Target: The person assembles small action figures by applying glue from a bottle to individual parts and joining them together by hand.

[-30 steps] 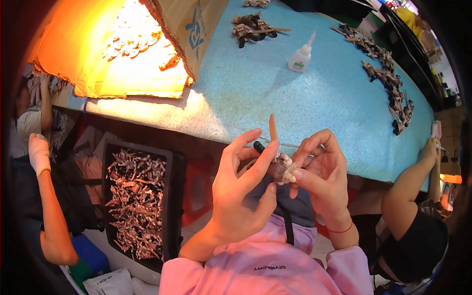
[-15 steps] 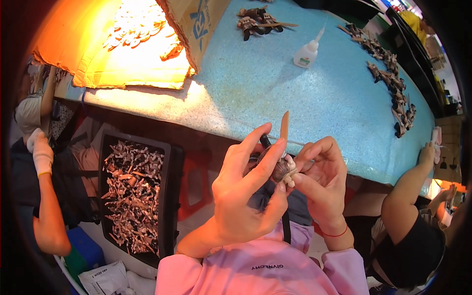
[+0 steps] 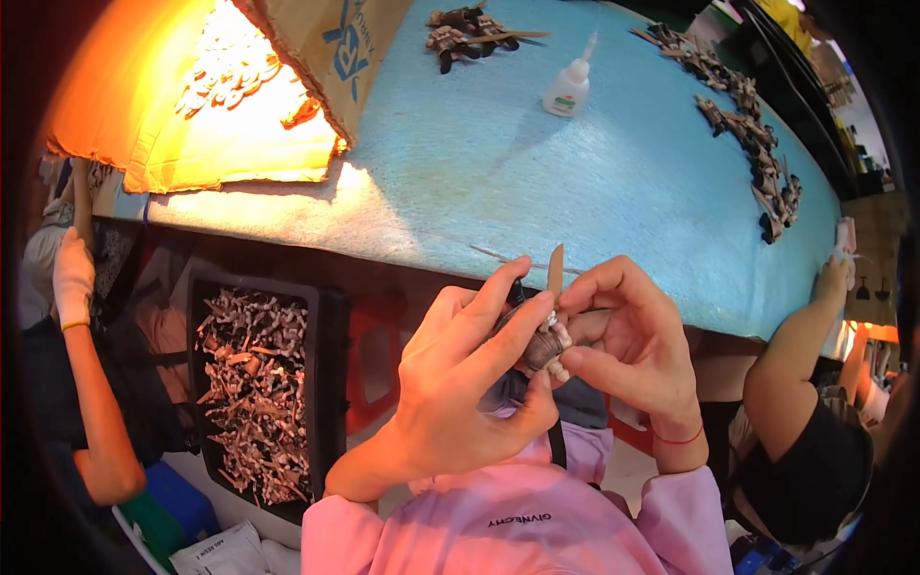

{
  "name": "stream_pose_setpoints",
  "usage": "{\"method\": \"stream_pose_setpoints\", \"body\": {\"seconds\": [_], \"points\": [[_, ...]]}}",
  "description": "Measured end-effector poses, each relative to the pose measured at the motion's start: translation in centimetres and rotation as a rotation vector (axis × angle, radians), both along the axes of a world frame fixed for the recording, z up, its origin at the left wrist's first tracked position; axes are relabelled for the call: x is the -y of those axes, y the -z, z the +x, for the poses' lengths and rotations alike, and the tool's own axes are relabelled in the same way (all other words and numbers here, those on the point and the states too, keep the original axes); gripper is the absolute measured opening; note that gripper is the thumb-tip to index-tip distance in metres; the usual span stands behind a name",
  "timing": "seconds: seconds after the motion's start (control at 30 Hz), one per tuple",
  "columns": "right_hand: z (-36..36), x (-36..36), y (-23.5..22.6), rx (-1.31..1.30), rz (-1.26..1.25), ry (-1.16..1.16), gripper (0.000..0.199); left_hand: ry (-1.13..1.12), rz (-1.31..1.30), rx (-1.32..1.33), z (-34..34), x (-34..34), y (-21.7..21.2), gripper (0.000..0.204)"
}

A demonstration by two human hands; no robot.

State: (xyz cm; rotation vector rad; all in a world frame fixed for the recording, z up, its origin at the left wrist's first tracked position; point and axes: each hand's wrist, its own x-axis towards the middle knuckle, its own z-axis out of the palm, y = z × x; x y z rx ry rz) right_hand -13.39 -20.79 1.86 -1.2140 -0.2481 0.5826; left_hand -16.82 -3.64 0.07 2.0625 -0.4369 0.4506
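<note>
A small figurine [image 3: 542, 347] in brown and grey, with pale parts and a tan sword blade [image 3: 556, 271] jutting up, is held before my chest near the table's front edge. My left hand [image 3: 470, 369] grips it between fingers and thumb and hides much of its body. On its other side, my right hand [image 3: 628, 355] has its fingers curled in, the thumb touching the figurine's pale lower end. Whether the right fingertips also pinch a small piece cannot be made out. Beyond my hands a white dropper bottle [image 3: 566, 88] stands upright on the blue table [image 3: 460, 163].
Several similar figurines [image 3: 470, 38] lie at the table's back, with a row [image 3: 762, 158] along the right. A cardboard box [image 3: 321, 43] under bright light holds pale parts. A black crate [image 3: 331, 383] of figurines stands left, below the table. Co-workers' arms [image 3: 86, 383] flank me.
My view has shifted slightly, so the table things sit further left and higher. Both hands keep the figurine between them; the right fingers have moved up closer to the sword blade.
</note>
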Motion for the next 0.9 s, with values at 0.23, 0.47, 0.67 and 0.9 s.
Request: {"method": "stream_pose_setpoints", "body": {"seconds": [0.23,0.47,0.67,0.9], "points": [[0.3,0.5,0.2,0.013,-0.026,-0.040,0.042,-0.017,0.066,0.011,0.0,0.8,-1.0,0.051],[0.2,-0.4,1.7,0.118,0.094,-0.001,0.043,-0.040,0.146,0.053,0.0,0.7,-1.0,0.050],[0.7,-0.9,1.6,0.014,0.146,0.022,0.043,-0.013,0.154,0.016,0.4,0.2,-1.2,0.053],[0.6,-0.5,1.0,-0.049,0.145,-0.005,0.046,0.100,0.150,-0.109,0.3,-0.5,-2.4,0.058]]}}
